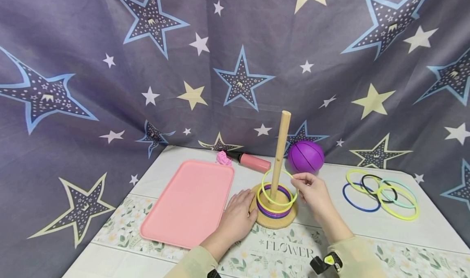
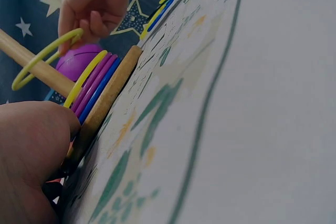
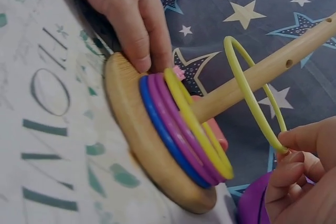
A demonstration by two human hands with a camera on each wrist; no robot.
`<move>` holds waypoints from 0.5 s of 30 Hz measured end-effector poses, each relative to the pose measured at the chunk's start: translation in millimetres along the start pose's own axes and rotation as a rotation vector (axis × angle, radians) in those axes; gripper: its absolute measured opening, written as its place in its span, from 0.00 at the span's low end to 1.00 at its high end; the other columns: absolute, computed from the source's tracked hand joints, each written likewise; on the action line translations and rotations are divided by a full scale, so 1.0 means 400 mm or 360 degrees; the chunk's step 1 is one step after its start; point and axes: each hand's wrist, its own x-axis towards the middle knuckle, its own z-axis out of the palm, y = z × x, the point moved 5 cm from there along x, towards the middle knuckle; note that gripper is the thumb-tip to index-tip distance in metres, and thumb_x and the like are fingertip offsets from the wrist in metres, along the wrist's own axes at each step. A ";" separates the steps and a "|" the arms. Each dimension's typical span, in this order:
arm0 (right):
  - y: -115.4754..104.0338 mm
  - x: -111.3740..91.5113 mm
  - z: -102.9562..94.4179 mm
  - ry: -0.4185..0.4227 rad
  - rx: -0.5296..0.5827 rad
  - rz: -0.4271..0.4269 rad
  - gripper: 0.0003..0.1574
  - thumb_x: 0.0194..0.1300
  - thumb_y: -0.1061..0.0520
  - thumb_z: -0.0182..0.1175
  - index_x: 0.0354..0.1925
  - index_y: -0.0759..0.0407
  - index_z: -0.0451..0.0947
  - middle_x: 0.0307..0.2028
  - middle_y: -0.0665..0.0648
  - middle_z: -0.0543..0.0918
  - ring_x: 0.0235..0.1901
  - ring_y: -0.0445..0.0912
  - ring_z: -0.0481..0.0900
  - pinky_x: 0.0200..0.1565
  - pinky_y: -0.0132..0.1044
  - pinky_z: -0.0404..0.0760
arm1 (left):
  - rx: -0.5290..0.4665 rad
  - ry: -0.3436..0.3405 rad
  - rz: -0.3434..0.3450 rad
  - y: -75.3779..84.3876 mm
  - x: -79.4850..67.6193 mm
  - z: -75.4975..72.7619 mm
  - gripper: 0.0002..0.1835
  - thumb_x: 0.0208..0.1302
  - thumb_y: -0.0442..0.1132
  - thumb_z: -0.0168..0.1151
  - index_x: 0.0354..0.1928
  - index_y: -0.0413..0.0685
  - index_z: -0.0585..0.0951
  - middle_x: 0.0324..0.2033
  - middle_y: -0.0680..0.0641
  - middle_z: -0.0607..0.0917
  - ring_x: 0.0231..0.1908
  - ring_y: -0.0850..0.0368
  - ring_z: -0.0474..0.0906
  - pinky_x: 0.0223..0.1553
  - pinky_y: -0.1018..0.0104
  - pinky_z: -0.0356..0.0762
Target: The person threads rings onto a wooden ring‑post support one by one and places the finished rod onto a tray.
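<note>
A wooden peg (image 1: 280,151) stands upright on a round wooden base (image 1: 275,223). Stacked around its foot are a blue ring (image 3: 161,135), purple rings (image 3: 176,124) and a yellow ring (image 3: 191,124) on top. My right hand (image 1: 313,190) pinches another yellow ring (image 3: 245,90) between thumb and fingers at its right side. This ring encircles the peg and is tilted, above the stack. My left hand (image 1: 236,215) rests at the left edge of the base with fingers extended, the fingertips touching the wood; in the left wrist view it partly hides the base.
A pink tray (image 1: 187,204) lies left of the base. Behind are a pink hand pump (image 1: 255,162), a small crumpled pink item (image 1: 223,158) and a purple ball (image 1: 306,156). On the right, several loose rings overlap, among them a blue ring (image 1: 361,209). A star-patterned cloth (image 1: 257,127) hangs behind.
</note>
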 end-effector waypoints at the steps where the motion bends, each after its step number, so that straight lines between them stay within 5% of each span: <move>1: 0.004 -0.002 0.004 -0.0003 0.0006 0.0004 0.16 0.77 0.61 0.68 0.55 0.71 0.82 0.27 0.49 0.76 0.20 0.38 0.67 0.21 0.28 0.67 | -0.0001 -0.0001 0.0000 0.001 0.000 0.000 0.30 0.82 0.42 0.61 0.78 0.34 0.74 0.78 0.32 0.72 0.81 0.35 0.64 0.84 0.39 0.55; 15: 0.049 -0.006 0.028 0.0016 -0.0056 0.0056 0.15 0.75 0.62 0.69 0.54 0.71 0.83 0.28 0.50 0.78 0.20 0.38 0.69 0.21 0.28 0.69 | -0.0008 -0.0013 -0.0012 0.002 0.000 0.000 0.30 0.82 0.43 0.60 0.79 0.34 0.73 0.78 0.33 0.72 0.81 0.36 0.63 0.84 0.40 0.54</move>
